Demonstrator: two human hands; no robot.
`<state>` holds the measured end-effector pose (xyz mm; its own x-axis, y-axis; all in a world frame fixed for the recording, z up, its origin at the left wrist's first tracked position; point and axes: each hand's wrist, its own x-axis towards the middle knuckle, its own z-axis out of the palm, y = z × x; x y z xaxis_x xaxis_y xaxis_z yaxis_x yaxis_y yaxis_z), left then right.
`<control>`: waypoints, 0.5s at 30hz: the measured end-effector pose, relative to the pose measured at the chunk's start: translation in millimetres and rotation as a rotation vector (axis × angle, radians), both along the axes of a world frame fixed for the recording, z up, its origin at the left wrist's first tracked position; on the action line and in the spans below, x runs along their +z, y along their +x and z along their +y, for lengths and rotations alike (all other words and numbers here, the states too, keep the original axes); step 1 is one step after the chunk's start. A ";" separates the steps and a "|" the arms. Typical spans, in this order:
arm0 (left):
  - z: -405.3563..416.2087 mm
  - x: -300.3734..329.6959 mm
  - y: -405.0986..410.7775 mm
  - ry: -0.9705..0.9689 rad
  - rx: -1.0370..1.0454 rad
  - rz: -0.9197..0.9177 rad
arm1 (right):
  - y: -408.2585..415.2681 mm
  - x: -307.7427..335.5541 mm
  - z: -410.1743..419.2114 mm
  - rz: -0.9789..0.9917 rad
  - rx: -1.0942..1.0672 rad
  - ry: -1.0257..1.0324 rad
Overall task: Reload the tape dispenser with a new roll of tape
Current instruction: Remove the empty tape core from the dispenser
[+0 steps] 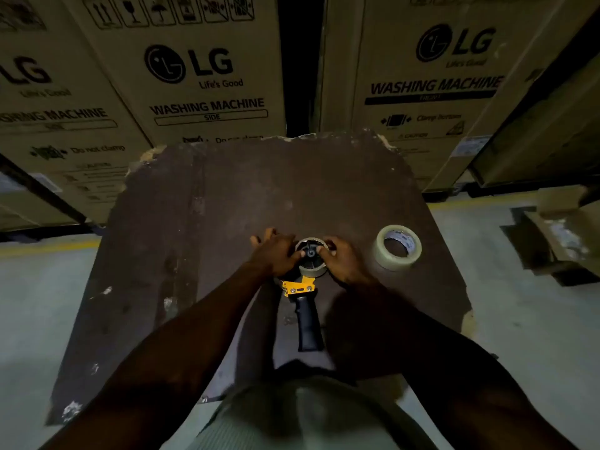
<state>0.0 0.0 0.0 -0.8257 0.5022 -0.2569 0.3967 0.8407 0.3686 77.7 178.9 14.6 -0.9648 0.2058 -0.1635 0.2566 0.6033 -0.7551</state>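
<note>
A tape dispenser (303, 297) with a yellow frame and a black handle lies on the dark worn table (227, 196), handle toward me. On its black hub sits a thin, nearly used-up roll (312, 270). My left hand (276, 253) grips that roll from the left, thumb near the hub's centre. My right hand (344, 258) grips it from the right. A full roll of clear tape (398, 247) lies flat on the table just right of my right hand, apart from it.
Tall cardboard washing-machine boxes (201, 76) stand close behind the table. An opened cardboard box (558, 232) lies on the concrete floor (39, 287) at the right. A yellow floor line runs along the boxes.
</note>
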 end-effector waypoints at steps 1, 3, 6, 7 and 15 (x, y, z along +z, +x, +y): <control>0.5 -3.4 -2.4 -0.003 -0.021 -0.008 | -3.6 -6.8 1.6 -0.001 -0.006 -0.035; 2.3 -5.2 -6.2 -0.030 -0.007 -0.045 | -6.5 -13.6 5.0 -0.025 0.012 -0.060; 3.1 -14.3 -13.4 -0.092 0.039 -0.148 | -7.0 -21.2 6.2 -0.074 -0.044 -0.105; 3.5 -14.9 -14.8 -0.099 0.046 -0.176 | -7.7 -22.9 6.2 -0.078 -0.062 -0.121; 14.6 25.4 -11.4 0.014 0.136 -0.382 | -1.8 -28.2 5.8 -0.080 -0.152 -0.207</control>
<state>-11.4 14.6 25.4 -0.7312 0.4003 -0.5523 0.1143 0.8702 0.4793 75.9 184.7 -13.7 -0.9078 0.3017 -0.2912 0.3960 0.3884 -0.8321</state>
